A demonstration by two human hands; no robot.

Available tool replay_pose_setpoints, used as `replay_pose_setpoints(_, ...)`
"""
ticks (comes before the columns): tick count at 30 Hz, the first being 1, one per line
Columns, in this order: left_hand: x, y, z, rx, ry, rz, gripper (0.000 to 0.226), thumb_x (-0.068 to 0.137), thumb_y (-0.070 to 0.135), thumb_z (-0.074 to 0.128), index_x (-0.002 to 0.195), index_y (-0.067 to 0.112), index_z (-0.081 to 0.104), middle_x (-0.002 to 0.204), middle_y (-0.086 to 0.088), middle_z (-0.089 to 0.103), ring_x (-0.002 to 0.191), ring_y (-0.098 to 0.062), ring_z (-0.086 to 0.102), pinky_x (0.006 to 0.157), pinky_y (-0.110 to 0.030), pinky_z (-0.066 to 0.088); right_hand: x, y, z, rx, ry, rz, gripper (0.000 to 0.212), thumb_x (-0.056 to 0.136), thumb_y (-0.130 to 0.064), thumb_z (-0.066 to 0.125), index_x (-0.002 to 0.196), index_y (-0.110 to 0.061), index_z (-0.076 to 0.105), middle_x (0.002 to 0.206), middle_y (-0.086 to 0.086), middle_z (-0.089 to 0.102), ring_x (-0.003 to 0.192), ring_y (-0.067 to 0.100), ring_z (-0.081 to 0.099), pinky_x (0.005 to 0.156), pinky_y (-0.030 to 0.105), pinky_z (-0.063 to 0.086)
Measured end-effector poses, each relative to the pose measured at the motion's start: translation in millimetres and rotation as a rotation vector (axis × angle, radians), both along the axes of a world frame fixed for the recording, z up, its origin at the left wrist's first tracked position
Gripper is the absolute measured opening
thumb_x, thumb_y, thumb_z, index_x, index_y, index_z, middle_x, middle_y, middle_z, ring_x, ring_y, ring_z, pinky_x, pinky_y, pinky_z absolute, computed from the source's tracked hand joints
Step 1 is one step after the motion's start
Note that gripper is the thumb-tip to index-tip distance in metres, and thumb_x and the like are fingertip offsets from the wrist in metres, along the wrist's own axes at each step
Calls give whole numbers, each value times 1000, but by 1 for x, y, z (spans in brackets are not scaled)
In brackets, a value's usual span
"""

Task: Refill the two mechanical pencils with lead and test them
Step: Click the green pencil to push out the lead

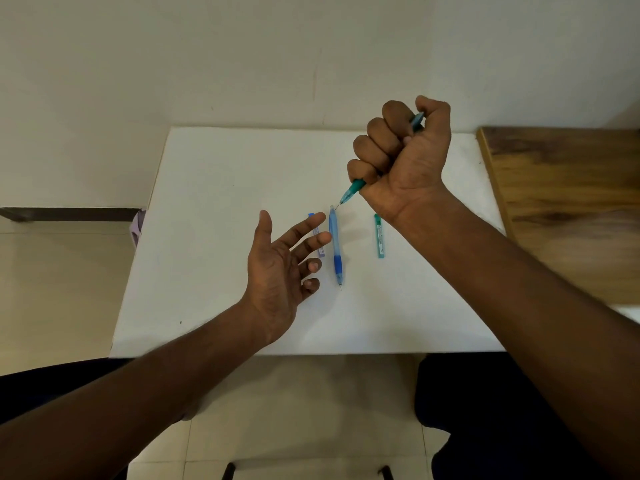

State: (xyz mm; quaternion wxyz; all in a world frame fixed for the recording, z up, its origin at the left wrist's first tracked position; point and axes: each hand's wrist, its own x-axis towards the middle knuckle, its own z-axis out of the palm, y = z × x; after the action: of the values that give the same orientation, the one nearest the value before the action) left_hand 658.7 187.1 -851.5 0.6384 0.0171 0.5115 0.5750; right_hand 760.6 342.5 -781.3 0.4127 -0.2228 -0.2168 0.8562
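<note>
1. 2 pencils in view: your right hand [401, 157] is fisted around the green pencil [353, 190], thumb on its top end, tip pointing down-left with a thin lead sticking out.
2. That tip hangs just above the far end of the blue pencil [335, 245], which lies flat on the white table [207, 237], tip toward you, dark blue grip near the tip.
3. Your left hand [280, 268] is palm-up, fingers spread and loose, holding nothing; fingertips sit just left of the blue pencil.
4. 2 lead cases on the table: the blue lead case [317, 237] is partly hidden behind your left fingers, just left of the blue pencil; the green lead case [379, 235] lies right of it, beside your right wrist.
5. Wooden surface [571, 202] butts against the table's right side.
</note>
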Motion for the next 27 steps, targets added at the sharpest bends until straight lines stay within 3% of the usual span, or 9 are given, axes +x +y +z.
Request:
replay_pose_setpoints(2, 0, 0, 0, -2, -3, -6, 83, 97, 81, 26, 125, 24, 79, 103, -2, 75, 63, -13, 50, 57, -27, 32, 0, 0, -1, -5, 10, -2, 59, 104, -52, 24, 52, -25, 24, 47, -7, 15, 42, 10, 10, 42, 17, 18)
replay_pose_setpoints(5, 1, -1, -1, 5, -17, -22, 85, 96, 82, 25, 124, 23, 79, 104, -2, 75, 63, -12, 49, 57, -27, 30, 1, 1, -2, -1, -7, -12, 61, 103, -44, 24, 46, -23, 31, 41, -8, 22, 35, 8, 18, 41, 16, 20)
replay_pose_setpoints(8, 1, -1, 0, 23, -35, -35, 86, 95, 83, 26, 125, 22, 79, 103, -2, 73, 63, -12, 48, 58, -28, 28, 1, 0, -2, -9, 27, -4, 62, 103, -46, 23, 46, -23, 32, 41, -8, 22, 39, 9, 13, 41, 17, 21)
replay_pose_setpoints(11, 2, -2, 0, 43, -48, -56, 87, 95, 83, 24, 127, 23, 78, 92, 0, 67, 63, -13, 42, 58, -30, 23, 1, 0, -5, -14, 32, -3, 61, 102, -61, 21, 54, -24, 23, 49, -6, 13, 44, 11, 9, 44, 18, 18)
replay_pose_setpoints(15, 2, -2, 3, 62, -45, -89, 89, 95, 83, 20, 126, 24, 78, 75, 2, 52, 64, -14, 30, 66, -35, 12, 3, 1, -6, -10, 60, -22, 57, 100, -49, 23, 51, -23, 27, 47, -7, 17, 44, 11, 10, 43, 17, 20)
replay_pose_setpoints(18, 3, -3, 5, 99, -66, -110, 90, 95, 84, 18, 128, 24, 77, 73, 3, 49, 65, -15, 27, 65, -35, 12, 3, 2, -7, -6, 68, -30, 58, 99, -43, 22, 47, -21, 34, 42, -7, 23, 44, 11, 11, 42, 17, 22)
replay_pose_setpoints(22, 2, -5, 9, 169, -126, -143, 93, 94, 85, 16, 136, 25, 72, 72, 4, 51, 67, -14, 27, 58, -29, 19, 2, 2, -10, -4, 95, -17, 57, 100, -56, 22, 53, -22, 27, 50, -6, 15, 44, 10, 12, 43, 18, 20)
replay_pose_setpoints(27, 0, -6, 13, 242, -177, -163, 94, 93, 86, 14, 141, 26, 68, 75, 4, 51, 69, -15, 24, 59, -29, 20, 2, 4, -12, -21, 106, -16, 61, 99, -51, 24, 48, -20, 36, 41, -7, 26, 44, 11, 12, 42, 18, 21)
